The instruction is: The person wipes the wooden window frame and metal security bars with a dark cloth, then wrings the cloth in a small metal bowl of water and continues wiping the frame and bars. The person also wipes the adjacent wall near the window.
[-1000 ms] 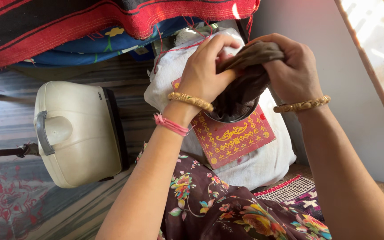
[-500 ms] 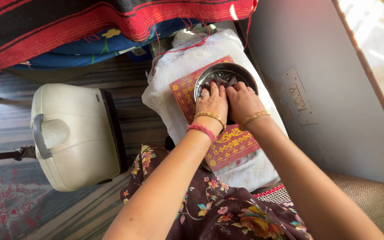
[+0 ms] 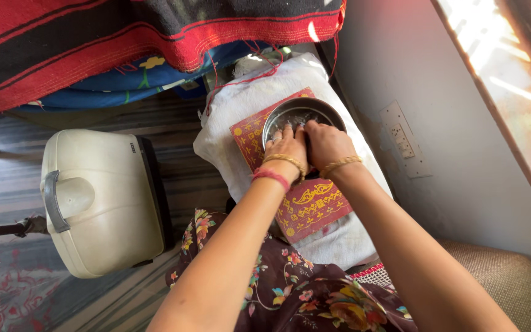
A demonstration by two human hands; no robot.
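A floral lap lies nearest. Beyond it, the left hand (image 3: 288,146) and right hand (image 3: 325,144) press side by side, fingers curled onto the contents of a steel bowl (image 3: 303,112). The bowl sits on a red-and-gold patterned card (image 3: 310,203) atop a white cloth bundle (image 3: 241,101); a cream case (image 3: 102,198) stands on the person's left.

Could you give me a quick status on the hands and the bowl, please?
Left hand and right hand both in steel bowl. Bowl on red card. Grip unclear. Nothing in the way.
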